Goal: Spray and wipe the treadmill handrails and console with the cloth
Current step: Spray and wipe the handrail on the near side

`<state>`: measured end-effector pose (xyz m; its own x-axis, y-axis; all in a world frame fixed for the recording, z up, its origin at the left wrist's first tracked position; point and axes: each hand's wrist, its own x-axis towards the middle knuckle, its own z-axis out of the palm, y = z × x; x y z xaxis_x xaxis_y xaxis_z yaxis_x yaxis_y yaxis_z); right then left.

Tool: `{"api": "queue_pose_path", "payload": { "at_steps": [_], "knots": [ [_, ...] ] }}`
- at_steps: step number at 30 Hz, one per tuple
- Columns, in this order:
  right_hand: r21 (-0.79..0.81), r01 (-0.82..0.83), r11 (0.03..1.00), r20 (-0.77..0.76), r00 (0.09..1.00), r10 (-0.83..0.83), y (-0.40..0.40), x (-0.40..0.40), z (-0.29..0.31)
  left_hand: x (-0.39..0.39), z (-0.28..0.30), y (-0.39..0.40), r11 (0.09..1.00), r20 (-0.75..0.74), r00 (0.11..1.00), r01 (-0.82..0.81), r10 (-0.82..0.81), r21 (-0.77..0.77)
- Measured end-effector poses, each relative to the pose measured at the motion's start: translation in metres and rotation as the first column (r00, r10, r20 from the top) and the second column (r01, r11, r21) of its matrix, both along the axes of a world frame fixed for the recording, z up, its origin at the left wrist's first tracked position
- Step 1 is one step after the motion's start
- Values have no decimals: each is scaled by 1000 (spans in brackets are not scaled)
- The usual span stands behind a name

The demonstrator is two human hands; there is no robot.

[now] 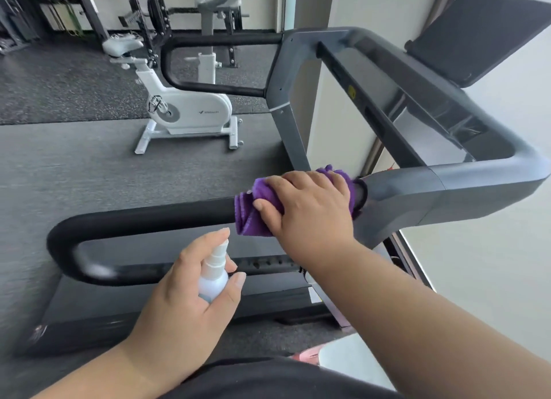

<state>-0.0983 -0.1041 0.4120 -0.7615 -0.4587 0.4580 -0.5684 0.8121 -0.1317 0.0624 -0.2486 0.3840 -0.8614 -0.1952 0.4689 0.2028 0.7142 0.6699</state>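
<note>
a: what does the right hand [310,207] have?
b: a purple cloth [253,210]; the cloth is wrapped round the near handrail [143,219], close to where the black bar meets the grey frame [447,187]; the palm lies over the top of it, fingers curled down the far side, thumb lying along the near side; so the grip is closed round cloth and bar together; folds of cloth stick out on both sides of the hand.

a: and the left hand [185,294]?
b: it grips a small white spray bottle [214,276]; thumb on the right of the body, fingers curled behind it on the left, forefinger raised beside the nozzle at the top; whether that fingertip presses the nozzle i cannot tell; the bottle is upright, tipped a little to the right, held in the air just below the handrail and just beside the right wrist.

a: where is the bottle against the cloth?
b: below it and a touch to the left; near, not touching.

a: the rest of the treadmill?
b: the near handrail bends in a loop at its left end and runs back under itself; the far handrail [220,40] makes the same loop at the top; the grey frame joins the two, with the console [402,100] across it; a dark screen [483,37] is tilted at the upper right; the belt deck [179,297] lies dark under the hands.

a: anything else?
b: a white exercise bike [185,109] on the grey floor [74,166] past the treadmill; black racks [149,11] behind it by the wall.
</note>
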Motion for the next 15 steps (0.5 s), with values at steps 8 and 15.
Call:
{"api": "queue_pose_path", "payload": {
  "at_steps": [8, 15],
  "knots": [
    [71, -216, 974, 5, 976, 217, -1, -5, -2, -9, 3, 27, 998, 9, 998, 57, -57, -8],
    [40, -103, 994, -95, 990, 106, 36, -29, -3, -2, 3, 16, 1000, 49, 998, 24, -25, 17]
  ]
}}
